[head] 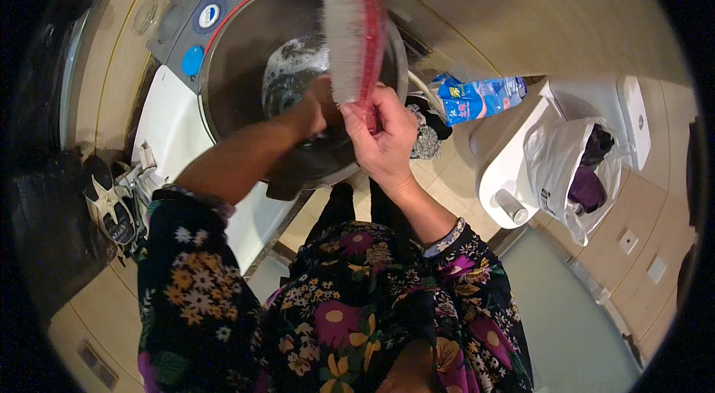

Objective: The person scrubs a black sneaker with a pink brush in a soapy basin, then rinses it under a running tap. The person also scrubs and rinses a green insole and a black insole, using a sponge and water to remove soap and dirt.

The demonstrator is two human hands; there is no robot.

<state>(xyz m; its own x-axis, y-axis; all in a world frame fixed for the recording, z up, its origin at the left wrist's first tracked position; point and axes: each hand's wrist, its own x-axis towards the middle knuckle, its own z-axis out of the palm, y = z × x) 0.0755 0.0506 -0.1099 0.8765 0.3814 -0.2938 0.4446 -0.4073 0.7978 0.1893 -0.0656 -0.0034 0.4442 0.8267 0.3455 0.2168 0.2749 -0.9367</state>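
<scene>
My right hand [388, 139] grips the red handle of a scrubbing brush [370, 44], holding it upright above a large dark basin [237, 77]. Its pale bristles face left. Over the basin's inside, my left hand [317, 105] reaches in behind the brush. The brush covers part of that hand, so its fingers and anything in them are hidden. Foamy water [287, 66] shows at the bottom of the basin.
Left of the basin are a white bathtub edge [162, 114], a blue round lid [193, 61] and a tap [146, 158]. To the right, a blue printed bag [475, 100] lies near patterned cloth [425, 136]. A white plastic bag [558, 169] rests on the toilet [494, 169].
</scene>
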